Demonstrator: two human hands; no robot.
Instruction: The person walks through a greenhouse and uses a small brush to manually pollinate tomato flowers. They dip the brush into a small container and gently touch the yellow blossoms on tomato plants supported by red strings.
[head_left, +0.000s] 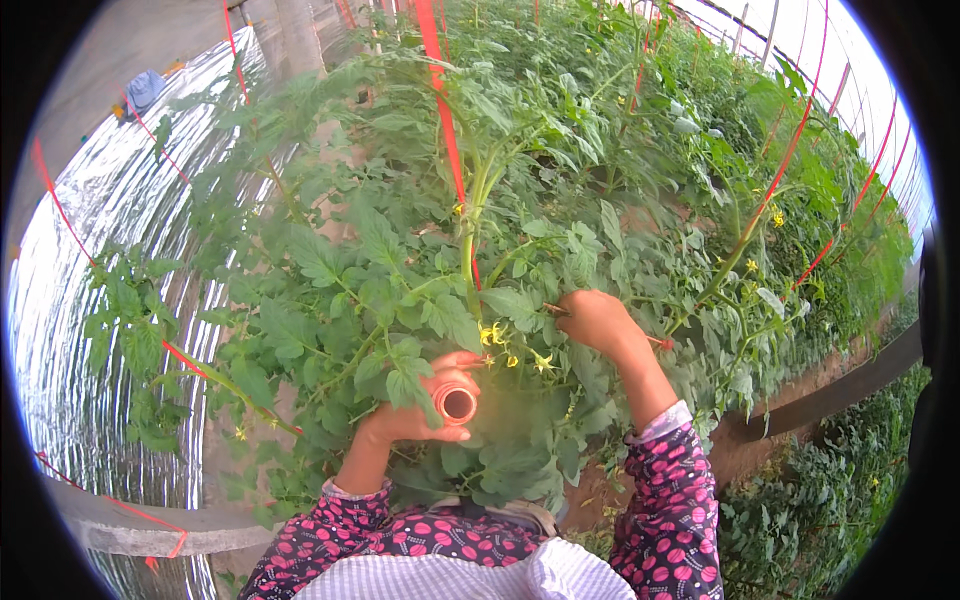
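My left hand (420, 416) holds a small open bottle (456, 404) with a pinkish threaded neck; its mouth faces up and looks dark inside. Its raised fingers are beside a cluster of yellow tomato flowers (491, 334). To the right of the flowers, my right hand (596, 319) is closed around a thin brown stick-like tool (555, 309), whose tip points left near a tomato leaf (514, 304). A small red-tipped end (664, 343) shows behind the right wrist. Above the flowers rises a thick green tomato stem (466, 251) beside a red support ribbon (448, 135).
Dense tomato plants (525, 97) fill the middle and right. Red strings (787, 165) run up between them. Reflective silver film (105, 225) covers ground at left. Curved grey bars (840, 390) (180, 529) cross at lower right and lower left. A blue-grey item (144, 91) lies far left.
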